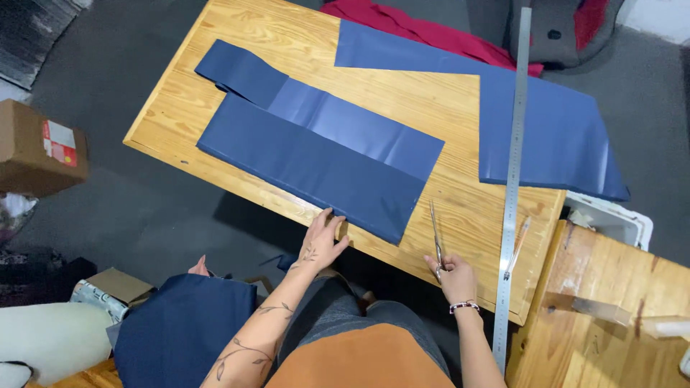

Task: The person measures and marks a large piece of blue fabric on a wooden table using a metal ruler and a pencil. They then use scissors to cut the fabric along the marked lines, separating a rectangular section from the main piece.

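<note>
A: What've you got, L side?

B: My left hand (321,241) flat on the near edge of the folded navy fabric piece (316,154), fingers (327,219) spread on it, at the bench (438,100) front edge.

A: And R?

B: My right hand (454,276) wrapped round the scissors (436,241) handles, blades pointing away over bare wood, just beside the fabric's corner. Long metal ruler (512,179) runs to the right, crossing a second navy sheet (553,129). Red cloth (424,32) at far edge.

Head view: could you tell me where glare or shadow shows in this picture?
Head view: soft sheen streaks the blue fabric under the left hand; a dark shadow lies on the floor beneath the table; the right hand with scissors looks sharp.
</note>
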